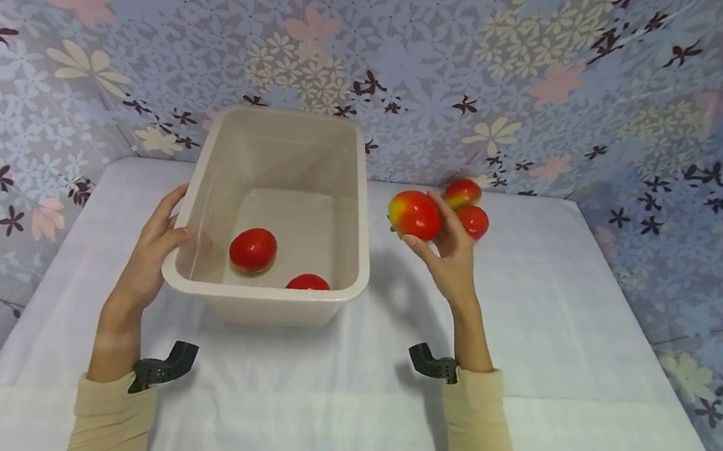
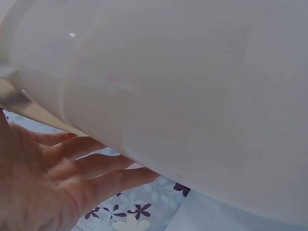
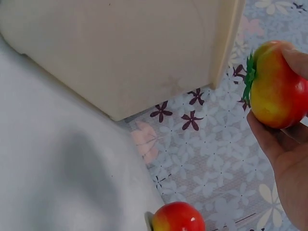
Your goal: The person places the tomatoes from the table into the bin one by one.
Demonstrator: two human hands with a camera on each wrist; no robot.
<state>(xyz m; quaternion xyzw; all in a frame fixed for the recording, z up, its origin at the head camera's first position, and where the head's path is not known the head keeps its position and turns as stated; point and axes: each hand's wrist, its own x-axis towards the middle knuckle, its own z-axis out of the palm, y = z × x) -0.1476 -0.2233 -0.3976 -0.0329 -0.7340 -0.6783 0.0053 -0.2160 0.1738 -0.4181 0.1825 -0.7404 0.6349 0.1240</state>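
My right hand (image 1: pixel 454 265) holds a glossy red and yellow tomato (image 1: pixel 415 215) between thumb and fingers, above the table and right of the bin. In the right wrist view, the green leafy calyx of this held tomato (image 3: pixel 279 86) faces the bin's outer wall. My left hand (image 1: pixel 153 250) grips the left side of a beige plastic bin (image 1: pixel 261 294), thumb over the rim. The left wrist view shows the fingers (image 2: pixel 122 182) of that hand spread along the bin's outside. Inside the bin lie a red tomato (image 1: pixel 253 250) and another tomato (image 1: pixel 308 283), partly hidden by the front rim.
Behind my right hand, a red-yellow tomato (image 1: pixel 462 193) and a redder tomato (image 1: pixel 472 222) sit together near the table's back edge. A white cloth covers the table (image 1: pixel 597 328). Flower-patterned sheeting (image 1: pixel 427 57) rises behind it and along both sides.
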